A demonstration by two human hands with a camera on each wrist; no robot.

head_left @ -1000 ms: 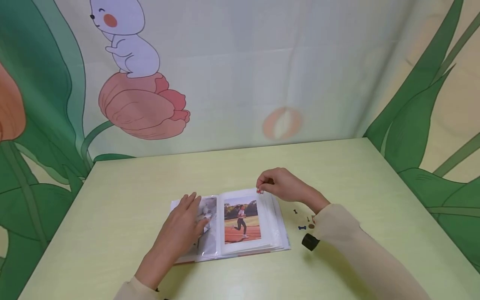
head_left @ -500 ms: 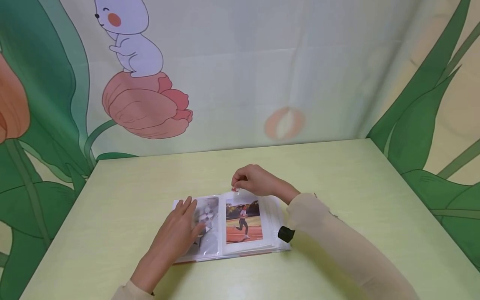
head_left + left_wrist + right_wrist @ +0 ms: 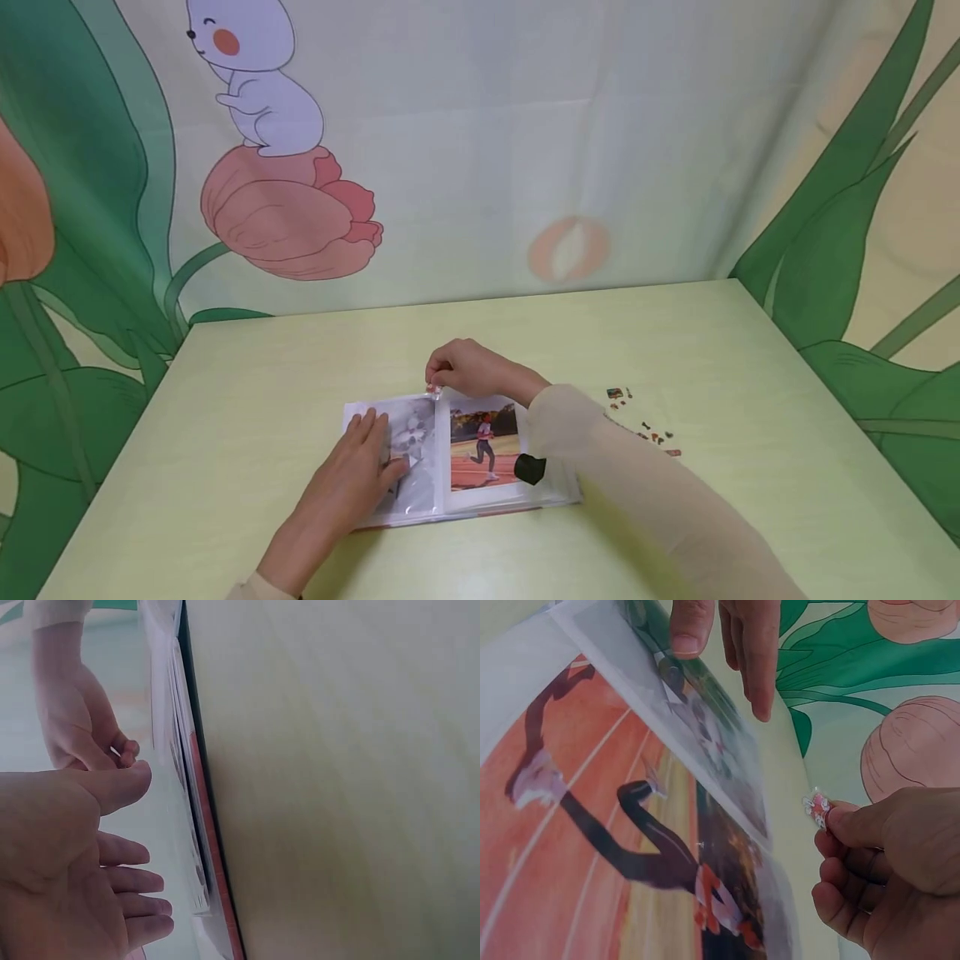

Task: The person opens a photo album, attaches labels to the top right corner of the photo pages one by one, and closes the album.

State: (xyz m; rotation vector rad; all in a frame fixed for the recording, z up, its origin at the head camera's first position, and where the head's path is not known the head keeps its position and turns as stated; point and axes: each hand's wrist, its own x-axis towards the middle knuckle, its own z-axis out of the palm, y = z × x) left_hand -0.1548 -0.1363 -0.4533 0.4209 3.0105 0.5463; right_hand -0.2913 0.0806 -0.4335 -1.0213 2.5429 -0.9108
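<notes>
A photo album lies spread on the table. A photo of a runner is on its right page, a greyish photo on its left page. My left hand is over the left page with its fingers extended, covering part of that photo. Between thumb and forefinger, my right hand pinches a small red-and-white sticker with a clear edge. That hand is over the album's top edge, near the fold. In the left wrist view the right hand's fingertips appear just beyond the left thumb.
Several small colourful stickers lie scattered on the pale table right of the album, some partly behind the right sleeve. A black wrist device overlaps the right page. A printed curtain hangs behind the table.
My right hand has moved left along the album's top edge, from the right page's outer corner to near the fold, carrying the sticker. The left hand has shifted slightly left. More scattered stickers now show.
</notes>
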